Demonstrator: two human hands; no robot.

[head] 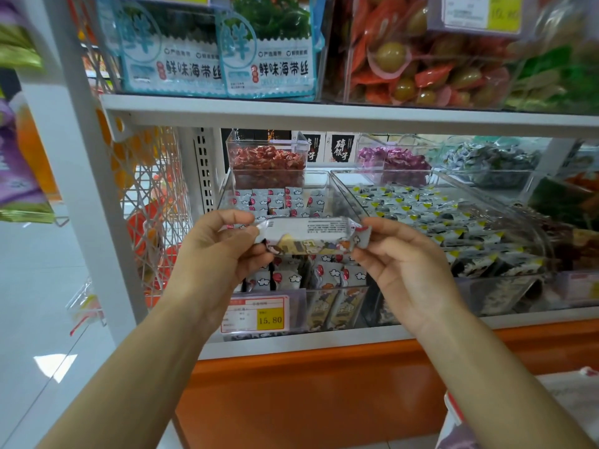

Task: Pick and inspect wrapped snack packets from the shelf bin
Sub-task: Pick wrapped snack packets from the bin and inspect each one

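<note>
Packet: a long, glossy wrapped packet is hanging level in the air just above the near end of the bin, its white printed side facing up and its crimped ends flaring flat.
Left hand: the left hand is gripping the packet's left end, thumb lying on top and fingers curling underneath.
Right hand: the right hand is pinching the right crimped end between thumb and forefinger, the other fingers curling loosely below.
Bin: a clear, hard plastic bin, rectangular, is sitting on the lower shelf and holding many small shiny packets printed with clouds.
Price tag: a red-edged card with a yellow patch is showing at the bin's near wall.
Right neighbour: a second clear bin is holding flat packets with yellow corners.
Far side: a clear box of red sweets is standing behind.
Shelf: the white metal shelf is running overhead; an orange glossy panel is fronting the base.
Room: a pale, shiny floor is reflecting light at left.
</note>
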